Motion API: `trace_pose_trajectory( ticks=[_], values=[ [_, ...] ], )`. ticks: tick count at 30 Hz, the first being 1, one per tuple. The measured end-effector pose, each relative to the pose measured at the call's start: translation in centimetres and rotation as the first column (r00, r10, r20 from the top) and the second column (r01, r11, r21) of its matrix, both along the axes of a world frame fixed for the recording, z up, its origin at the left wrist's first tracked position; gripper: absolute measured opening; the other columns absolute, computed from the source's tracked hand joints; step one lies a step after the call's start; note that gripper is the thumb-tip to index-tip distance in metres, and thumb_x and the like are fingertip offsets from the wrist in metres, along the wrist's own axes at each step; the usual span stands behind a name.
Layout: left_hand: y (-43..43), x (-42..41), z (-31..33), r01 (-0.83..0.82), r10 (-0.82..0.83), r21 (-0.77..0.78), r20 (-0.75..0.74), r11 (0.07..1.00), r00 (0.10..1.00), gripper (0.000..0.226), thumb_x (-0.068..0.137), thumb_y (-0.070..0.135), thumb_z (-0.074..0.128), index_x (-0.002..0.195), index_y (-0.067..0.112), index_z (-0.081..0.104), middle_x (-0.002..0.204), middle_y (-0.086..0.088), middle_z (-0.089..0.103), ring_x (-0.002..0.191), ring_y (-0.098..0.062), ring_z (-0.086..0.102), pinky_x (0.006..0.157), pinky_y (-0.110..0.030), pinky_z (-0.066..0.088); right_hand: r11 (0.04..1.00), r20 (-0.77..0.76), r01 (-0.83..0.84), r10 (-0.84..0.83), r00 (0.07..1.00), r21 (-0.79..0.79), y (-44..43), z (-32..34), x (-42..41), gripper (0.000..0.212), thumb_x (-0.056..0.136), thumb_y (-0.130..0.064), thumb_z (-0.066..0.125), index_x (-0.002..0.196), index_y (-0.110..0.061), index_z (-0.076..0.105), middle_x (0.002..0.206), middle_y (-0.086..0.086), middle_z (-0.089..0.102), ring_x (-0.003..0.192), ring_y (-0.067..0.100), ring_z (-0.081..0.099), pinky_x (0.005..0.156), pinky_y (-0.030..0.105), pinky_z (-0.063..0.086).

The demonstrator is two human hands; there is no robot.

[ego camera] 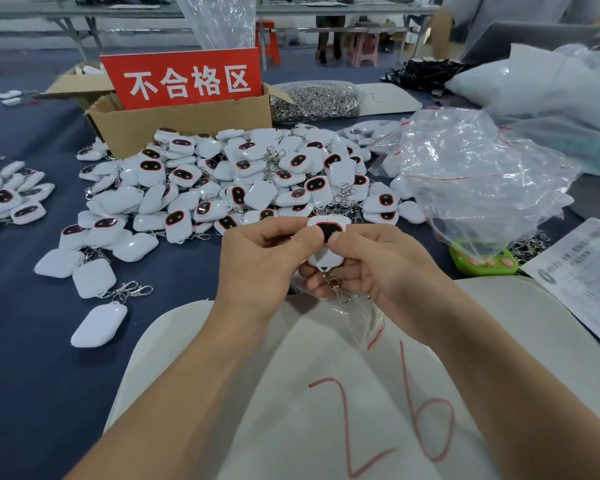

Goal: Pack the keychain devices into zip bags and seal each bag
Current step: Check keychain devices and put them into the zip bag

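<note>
Both my hands hold one white keychain device (pixel 326 258) with a black, red-rimmed face above the table's near edge. My left hand (pixel 267 261) pinches its left side and my right hand (pixel 374 268) pinches its right side, thumbs on the face. Its metal clasp (pixel 338 289) dangles below my fingers. A clear zip bag (pixel 368 320) with a red seal line hangs under my right hand. A big heap of identical white devices (pixel 243 178) lies on the dark blue table just beyond my hands.
A cardboard box (pixel 184 123) with a red sign stands behind the heap. A crumpled clear plastic bag (pixel 478 171) sits at right over a green gadget (pixel 482 263). A white sack marked "26" (pixel 361 393) lies at the front. More devices (pixel 11 195) lie at far left.
</note>
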State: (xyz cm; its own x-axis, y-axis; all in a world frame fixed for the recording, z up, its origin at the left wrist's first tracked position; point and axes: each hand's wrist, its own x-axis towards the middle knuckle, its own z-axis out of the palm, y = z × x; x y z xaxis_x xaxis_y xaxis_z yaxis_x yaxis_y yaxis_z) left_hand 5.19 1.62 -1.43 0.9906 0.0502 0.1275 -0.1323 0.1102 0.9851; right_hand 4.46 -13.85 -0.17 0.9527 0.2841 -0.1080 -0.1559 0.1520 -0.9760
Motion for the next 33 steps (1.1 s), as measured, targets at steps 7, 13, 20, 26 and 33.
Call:
trace_pose_trajectory(
  ticks=[7, 13, 20, 26, 33],
  values=[
    [-0.3, -0.07, 0.17, -0.072, 0.072, 0.005, -0.036, 0.997, 0.997, 0.03, 0.082, 0.004, 0.079, 0.064, 0.027, 0.081, 0.056, 0.004, 0.067, 0.041, -0.007, 0.055, 0.041, -0.016, 0.045, 0.999, -0.018, 0.021, -0.022, 1.0, -0.049, 0.2, -0.02, -0.03, 0.023, 0.102, -0.005, 0.056, 0.093, 0.002, 0.075, 0.084, 0.024, 0.074, 0.069, 0.028, 0.073, 0.066, 0.031, 0.062],
    [0.06, 0.11, -0.18, -0.034, 0.035, 0.035, -0.015, 0.999, 0.999, 0.017, 0.083, 0.011, 0.079, 0.075, 0.026, 0.083, 0.062, 0.001, 0.07, 0.047, -0.008, 0.058, 0.046, -0.018, 0.048, 1.0, -0.016, -0.009, 0.009, 1.0, -0.013, 0.0, -0.18, 0.1, 0.022, 0.085, -0.018, 0.064, 0.09, -0.003, 0.079, 0.084, 0.022, 0.075, 0.071, 0.027, 0.074, 0.068, 0.031, 0.062],
    [0.09, 0.12, -0.29, 0.015, -0.015, -0.038, -0.026, 0.999, 1.0, 0.008, 0.087, 0.004, 0.077, 0.083, 0.009, 0.081, 0.063, -0.009, 0.07, 0.041, -0.019, 0.056, 0.044, -0.023, 0.05, 1.0, 0.011, 0.005, -0.005, 1.0, 0.0, -0.16, -0.21, 0.07, 0.024, 0.084, -0.02, 0.062, 0.084, -0.004, 0.079, 0.078, 0.021, 0.073, 0.068, 0.028, 0.072, 0.067, 0.033, 0.061],
    [0.21, -0.07, 0.14, 0.069, -0.068, -0.041, 0.024, 0.997, 0.997, 0.015, 0.086, -0.002, 0.076, 0.079, 0.01, 0.082, 0.064, -0.012, 0.068, 0.04, -0.024, 0.059, 0.047, -0.026, 0.05, 0.999, 0.03, 0.041, -0.041, 0.999, 0.002, -0.27, -0.17, -0.05, 0.028, 0.085, -0.019, 0.061, 0.083, 0.007, 0.073, 0.075, 0.023, 0.071, 0.063, 0.028, 0.066, 0.061, 0.034, 0.055],
    [0.18, -0.14, 0.25, 0.056, -0.055, -0.027, 0.035, 0.998, 0.998, 0.02, 0.084, 0.0, 0.078, 0.078, 0.018, 0.083, 0.069, -0.007, 0.074, 0.05, -0.013, 0.064, 0.05, -0.019, 0.051, 0.998, 0.015, -0.015, 0.014, 1.0, 0.059, -0.3, -0.16, 0.01, 0.025, 0.087, -0.019, 0.059, 0.085, -0.003, 0.078, 0.078, 0.024, 0.07, 0.066, 0.029, 0.067, 0.062, 0.032, 0.058]
  ],
)
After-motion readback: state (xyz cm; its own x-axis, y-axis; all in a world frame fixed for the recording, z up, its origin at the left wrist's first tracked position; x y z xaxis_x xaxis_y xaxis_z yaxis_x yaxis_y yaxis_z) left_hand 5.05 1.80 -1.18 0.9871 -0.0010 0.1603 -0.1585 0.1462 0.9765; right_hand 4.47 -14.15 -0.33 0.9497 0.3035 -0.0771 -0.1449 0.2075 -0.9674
